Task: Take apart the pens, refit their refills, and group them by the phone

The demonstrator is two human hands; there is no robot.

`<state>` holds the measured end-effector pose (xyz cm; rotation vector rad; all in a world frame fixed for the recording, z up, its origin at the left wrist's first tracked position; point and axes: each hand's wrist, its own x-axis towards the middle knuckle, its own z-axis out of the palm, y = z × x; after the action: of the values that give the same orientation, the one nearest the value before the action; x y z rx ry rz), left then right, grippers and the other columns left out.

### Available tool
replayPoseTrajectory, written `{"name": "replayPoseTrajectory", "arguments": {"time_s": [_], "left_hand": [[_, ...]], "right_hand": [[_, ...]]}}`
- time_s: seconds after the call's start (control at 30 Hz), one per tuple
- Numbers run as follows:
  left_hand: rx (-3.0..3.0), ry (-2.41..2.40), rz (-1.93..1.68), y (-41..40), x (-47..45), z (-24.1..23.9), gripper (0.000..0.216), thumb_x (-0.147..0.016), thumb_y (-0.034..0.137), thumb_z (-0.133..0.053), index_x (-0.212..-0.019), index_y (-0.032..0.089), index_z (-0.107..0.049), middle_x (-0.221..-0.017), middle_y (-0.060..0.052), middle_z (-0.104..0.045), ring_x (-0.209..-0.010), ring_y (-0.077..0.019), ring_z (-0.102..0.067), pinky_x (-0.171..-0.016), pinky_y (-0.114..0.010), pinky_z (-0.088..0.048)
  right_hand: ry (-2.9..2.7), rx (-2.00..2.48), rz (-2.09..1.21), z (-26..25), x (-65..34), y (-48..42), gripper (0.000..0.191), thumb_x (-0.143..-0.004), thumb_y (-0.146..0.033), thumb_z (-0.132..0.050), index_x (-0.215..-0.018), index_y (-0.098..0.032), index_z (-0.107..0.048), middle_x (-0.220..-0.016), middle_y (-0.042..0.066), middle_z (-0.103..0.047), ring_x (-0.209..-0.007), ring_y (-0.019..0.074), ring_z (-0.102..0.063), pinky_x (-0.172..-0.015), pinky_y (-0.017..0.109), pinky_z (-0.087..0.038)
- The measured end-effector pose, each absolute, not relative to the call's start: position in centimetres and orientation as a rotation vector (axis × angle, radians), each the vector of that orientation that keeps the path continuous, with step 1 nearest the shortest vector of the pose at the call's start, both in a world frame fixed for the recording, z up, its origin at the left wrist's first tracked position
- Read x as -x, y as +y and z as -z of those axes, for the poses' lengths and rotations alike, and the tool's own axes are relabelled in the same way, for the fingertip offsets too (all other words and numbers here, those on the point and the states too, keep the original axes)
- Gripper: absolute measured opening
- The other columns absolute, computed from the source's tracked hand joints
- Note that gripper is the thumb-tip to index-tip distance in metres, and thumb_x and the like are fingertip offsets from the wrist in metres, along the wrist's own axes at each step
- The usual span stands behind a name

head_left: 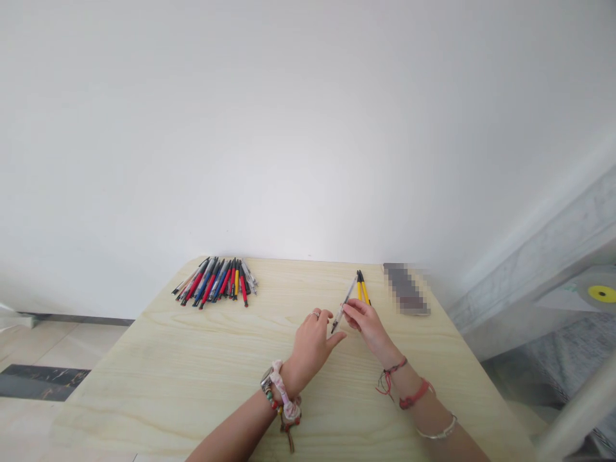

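A slim clear pen (344, 305) with a dark tip slants over the table, its upper end pointing away from me. My right hand (364, 321) pinches it around the middle between thumb and fingers. Close by on the left, my left hand (312, 343) has its thumb stretched apart from its bent fingers, and the pen's dark lower end lies in that gap. Whether the left fingers touch the pen I cannot make out. Just beyond my right hand lie two yellow pens (364, 290) with black ends, side by side and partly hidden by the hand.
On the table's (202, 359) far left lies a pile of pens (216, 282), red, blue, yellow, clear and black. A dark flat object (403, 289), blurred by pixels, rests at the far right. A white wall (298, 128) stands behind the table.
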<state>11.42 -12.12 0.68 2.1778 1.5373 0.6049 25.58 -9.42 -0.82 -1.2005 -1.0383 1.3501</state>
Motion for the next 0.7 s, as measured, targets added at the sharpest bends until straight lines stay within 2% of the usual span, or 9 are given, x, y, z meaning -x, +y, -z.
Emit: {"name": "replayPoseTrajectory", "arguments": {"time_s": [0.17,0.3,0.4,0.57,0.7], "left_hand": [[-2.09,1.477,-0.574,-10.7,-10.4,0.0,0.016,-0.076,0.028,-0.047,-0.088,0.021,-0.055,-0.081,-0.002,-0.061,-0.075,-0.0148,-0.055,-0.067,-0.025,-0.04],[-2.092,1.507,-0.628,-10.0,-9.5,0.5,0.018,-0.076,0.022,-0.045,-0.087,0.02,-0.059,-0.083,-0.005,-0.062,-0.079,-0.0166,-0.055,-0.07,-0.026,-0.039],[-2.054,1.445,-0.698,-9.6,-8.9,0.8,0.018,-0.074,0.021,-0.048,-0.086,0.02,-0.062,-0.079,-0.004,-0.063,-0.075,-0.0159,-0.055,-0.071,-0.026,-0.04],[-1.933,1.368,-0.833,-9.0,-8.2,1.0,0.022,-0.073,0.024,-0.048,-0.087,0.016,-0.062,-0.069,-0.004,-0.061,-0.066,-0.0134,-0.055,-0.068,-0.023,-0.04],[-1.761,1.252,-0.787,-8.7,-7.7,0.4,0.023,-0.072,0.03,-0.048,-0.082,0.016,-0.062,-0.064,0.0,-0.058,-0.055,-0.0104,-0.051,-0.06,-0.021,-0.039]], "right_hand": [[-1.061,1.217,-1.268,0.5,-25.7,-9.5,0.035,-0.055,-0.046,-0.063,-0.066,-0.013,-0.055,-0.057,0.001,-0.056,-0.044,0.0058,-0.041,-0.036,0.018,-0.024],[-1.02,1.338,-1.151,0.4,-26.7,-9.3,0.042,-0.059,-0.056,-0.055,-0.064,-0.014,-0.053,-0.05,0.0,-0.052,-0.038,0.0058,-0.039,-0.034,0.018,-0.023],[-1.097,1.416,-1.183,0.5,-27.4,-9.1,0.043,-0.061,-0.058,-0.051,-0.058,-0.015,-0.049,-0.045,-0.001,-0.049,-0.034,0.0057,-0.037,-0.032,0.018,-0.02],[-1.131,1.476,-1.233,0.5,-27.7,-9.0,0.046,-0.065,-0.06,-0.044,-0.048,-0.018,-0.039,-0.031,-0.008,-0.03,-0.029,0.0035,-0.022,-0.031,0.018,-0.012],[-1.106,1.417,-1.308,0.3,-27.6,-9.0,0.048,-0.067,-0.061,-0.042,-0.045,-0.02,-0.031,-0.032,-0.01,-0.02,-0.029,0.0028,-0.015,-0.033,0.019,-0.008]]}}
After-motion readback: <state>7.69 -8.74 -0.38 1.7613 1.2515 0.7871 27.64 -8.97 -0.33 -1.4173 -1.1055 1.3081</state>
